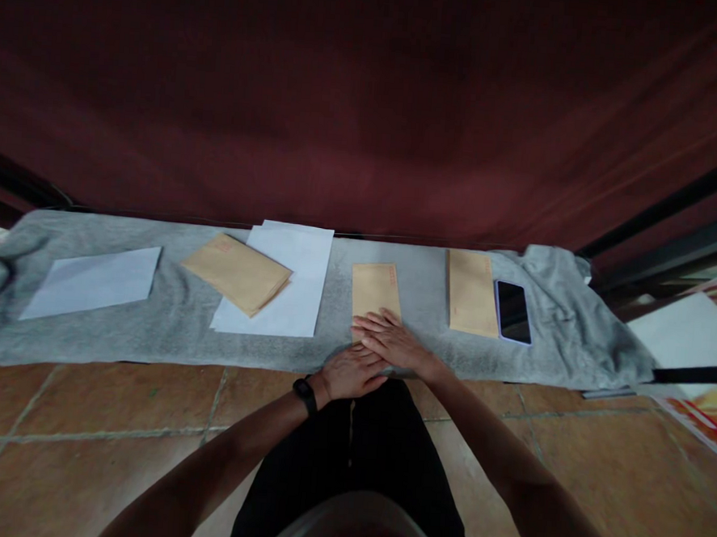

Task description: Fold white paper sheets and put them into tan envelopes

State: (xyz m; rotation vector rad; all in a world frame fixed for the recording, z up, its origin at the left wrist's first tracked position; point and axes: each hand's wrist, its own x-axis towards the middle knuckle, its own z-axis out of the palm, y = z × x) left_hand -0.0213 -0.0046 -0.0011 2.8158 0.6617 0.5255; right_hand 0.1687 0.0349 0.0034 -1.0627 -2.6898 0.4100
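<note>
A brown paper envelope (377, 288) lies on the grey cloth in front of me, with small red print near its upper right corner. My right hand (394, 341) rests on its lower end, palm down with fingers stretched out, overlapping the fingertips of my left hand. My left hand (350, 372), with a black band on the wrist, lies flat at the cloth's front edge against the envelope's near end. Its fingertips are partly hidden under the right hand. Neither hand shows anything gripped.
Left of the hands, several brown envelopes (237, 271) overlap white paper sheets (300, 277); another folded white sheet (94, 281) lies farther left. To the right are a stack of envelopes (473, 293) and a phone (514, 312). Grey cloth (166, 334) covers the narrow surface before a dark red curtain (368, 115).
</note>
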